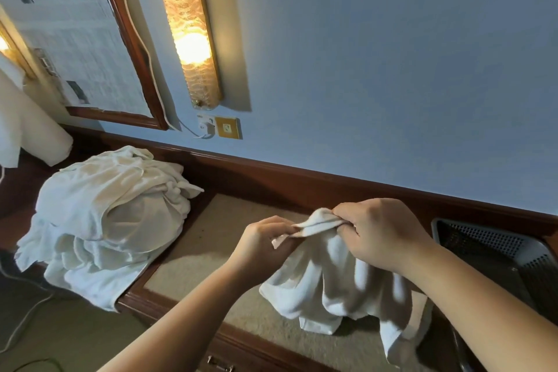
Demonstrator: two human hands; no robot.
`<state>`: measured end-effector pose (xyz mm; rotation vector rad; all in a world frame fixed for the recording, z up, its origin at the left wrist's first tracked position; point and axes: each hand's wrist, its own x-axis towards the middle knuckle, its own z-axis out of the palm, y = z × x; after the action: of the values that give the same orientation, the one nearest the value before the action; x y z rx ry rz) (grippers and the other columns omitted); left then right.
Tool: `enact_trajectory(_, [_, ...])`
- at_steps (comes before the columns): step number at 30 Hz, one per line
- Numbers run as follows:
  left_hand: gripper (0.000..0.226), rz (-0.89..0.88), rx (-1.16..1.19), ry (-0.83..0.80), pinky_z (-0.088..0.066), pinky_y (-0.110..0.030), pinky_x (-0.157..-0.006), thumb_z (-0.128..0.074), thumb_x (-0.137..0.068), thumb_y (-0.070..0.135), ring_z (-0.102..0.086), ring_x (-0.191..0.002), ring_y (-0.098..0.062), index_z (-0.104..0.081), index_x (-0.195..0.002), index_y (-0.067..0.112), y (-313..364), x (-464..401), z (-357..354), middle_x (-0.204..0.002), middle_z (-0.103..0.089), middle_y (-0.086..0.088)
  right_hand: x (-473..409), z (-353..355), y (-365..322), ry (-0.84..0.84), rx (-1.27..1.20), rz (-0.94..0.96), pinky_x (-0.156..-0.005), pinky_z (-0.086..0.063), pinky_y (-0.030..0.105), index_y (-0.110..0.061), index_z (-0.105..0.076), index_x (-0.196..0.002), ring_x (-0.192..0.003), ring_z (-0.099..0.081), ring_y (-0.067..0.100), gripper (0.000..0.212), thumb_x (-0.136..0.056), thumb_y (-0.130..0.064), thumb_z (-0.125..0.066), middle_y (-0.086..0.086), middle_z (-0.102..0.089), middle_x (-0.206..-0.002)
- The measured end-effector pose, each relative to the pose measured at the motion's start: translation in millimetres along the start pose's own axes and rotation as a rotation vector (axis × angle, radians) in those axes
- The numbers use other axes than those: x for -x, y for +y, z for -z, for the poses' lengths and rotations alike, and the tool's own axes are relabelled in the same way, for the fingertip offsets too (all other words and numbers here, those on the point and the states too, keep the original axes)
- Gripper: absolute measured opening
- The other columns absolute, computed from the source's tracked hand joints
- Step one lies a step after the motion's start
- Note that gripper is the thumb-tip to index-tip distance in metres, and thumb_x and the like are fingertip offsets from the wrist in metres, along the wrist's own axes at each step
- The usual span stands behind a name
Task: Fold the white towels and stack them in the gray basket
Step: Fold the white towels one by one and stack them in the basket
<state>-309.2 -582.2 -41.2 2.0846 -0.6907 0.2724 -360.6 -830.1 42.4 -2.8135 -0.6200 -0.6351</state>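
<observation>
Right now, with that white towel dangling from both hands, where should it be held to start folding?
Probably along the top edge, fingers coming from above. Both the left hand and right hand bunch the towel at one spot, so it hangs crumpled. Sliding each grip outward to a corner should spread it flat.

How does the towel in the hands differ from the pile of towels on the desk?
The held towel is one piece, pinched by the left hand and right hand and hanging above the desk; the pile is several, untouched, slumped over the desk's edge. Both are white and unfolded.
</observation>
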Motion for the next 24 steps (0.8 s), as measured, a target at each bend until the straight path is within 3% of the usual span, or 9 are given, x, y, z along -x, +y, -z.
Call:
enact_trajectory(2, [0.011, 0.149, 0.091, -0.08, -0.055, -0.021, -0.081, -0.073, -0.097, 0.022, -0.071, -0.095, -0.005, -0.081, -0.104, 0.024, 2, 2, -5, -0.098, -0.074, 0.016, -1, 2, -1, -0.026, -0.01, 0.006, -0.044, -0.034, 0.027, -0.027, -0.058, -0.072, -0.05, -0.046, 0.018, 0.021, -0.086, -0.032, -0.043, -0.008, -0.05, -0.055])
enact_trajectory(6, [0.018, 0.292, 0.131, -0.024, -0.057, -0.037, -0.08, -0.055, -0.102, 0.02, -0.067, -0.096, -0.006, -0.068, -0.105, 0.031, 2, 0, -7, -0.101, -0.072, 0.013, -2, 3, 11, -0.096, 0.021, -0.077, -0.047, -0.031, 0.028, -0.03, -0.052, -0.073, -0.054, -0.049, 0.02, 0.018, -0.089, -0.035, -0.049, -0.007, -0.049, -0.056])
enact_trajectory(11, [0.026, 0.091, -0.212, 0.044, -0.039, -0.024, -0.058, -0.046, -0.091, 0.023, -0.058, -0.071, -0.009, -0.055, -0.114, 0.031, 28, -14, 16, -0.075, -0.06, 0.014, -3, 6, 15, -0.276, 0.053, -0.22, -0.058, -0.04, 0.032, -0.033, -0.065, -0.096, -0.071, -0.06, 0.022, 0.019, -0.098, -0.045, -0.051, -0.009, -0.053, -0.063])
enact_trajectory(13, [0.03, -0.074, -0.455, 0.025, -0.04, -0.027, -0.054, -0.049, -0.087, 0.043, -0.06, -0.063, -0.014, -0.062, -0.113, 0.034, 34, -22, 32, -0.065, -0.06, 0.012, -3, 11, 13, -0.371, 0.065, -0.244, -0.067, -0.048, 0.032, -0.042, -0.066, -0.109, -0.083, -0.065, 0.017, 0.036, -0.097, -0.07, -0.045, -0.016, -0.059, -0.073])
enact_trajectory(15, [0.044, -0.136, -0.631, -0.051, -0.049, -0.028, -0.059, -0.05, -0.087, 0.072, -0.065, -0.067, -0.011, -0.068, -0.105, 0.037, 27, -29, 46, -0.071, -0.068, 0.013, 0, 15, 17, -0.459, 0.1, -0.258, -0.078, -0.054, 0.034, -0.046, -0.064, -0.118, -0.093, -0.067, 0.013, 0.072, -0.077, -0.098, -0.036, -0.018, -0.07, -0.092])
enact_trajectory(17, [0.061, -0.145, -0.752, -0.148, -0.054, -0.03, -0.062, -0.035, -0.087, 0.084, -0.066, -0.071, -0.009, -0.071, -0.094, 0.035, 14, -35, 66, -0.075, -0.068, 0.015, 4, 22, 23, -0.555, 0.156, -0.298, -0.089, -0.054, 0.036, -0.046, -0.062, -0.128, -0.108, -0.066, 0.013, 0.101, -0.055, -0.111, -0.036, -0.016, -0.072, -0.113])
enact_trajectory(20, [0.069, -0.172, -0.86, -0.37, -0.056, -0.03, -0.07, -0.02, -0.09, 0.077, -0.067, -0.083, -0.009, -0.073, -0.096, 0.034, -14, -46, 110, -0.086, -0.067, 0.016, 13, 35, 33, -0.677, 0.158, -0.393, -0.099, -0.051, 0.036, -0.045, -0.059, -0.137, -0.122, -0.061, 0.015, 0.111, -0.047, -0.108, -0.05, -0.016, -0.067, -0.131])
enact_trajectory(22, [0.046, -0.201, -0.944, -0.581, -0.054, -0.032, -0.091, -0.033, -0.101, 0.058, -0.063, -0.108, -0.014, -0.065, -0.129, 0.038, -29, -51, 141, -0.117, -0.065, 0.011, 17, 45, 35, -0.7, 0.16, -0.419, -0.095, -0.052, 0.034, -0.048, -0.066, -0.126, -0.113, -0.061, 0.011, 0.097, -0.047, -0.104, -0.057, -0.021, -0.069, -0.121])
enact_trajectory(24, [0.043, -0.239, -1.016, -0.754, -0.047, -0.032, -0.102, -0.044, -0.11, 0.028, -0.055, -0.122, -0.02, -0.046, -0.152, 0.032, -40, -52, 165, -0.138, -0.055, 0.003, 19, 53, 37, -0.656, 0.132, -0.455, -0.085, -0.054, 0.031, -0.049, -0.071, -0.104, -0.094, -0.062, 0.006, 0.082, -0.044, -0.103, -0.059, -0.023, -0.07, -0.098])
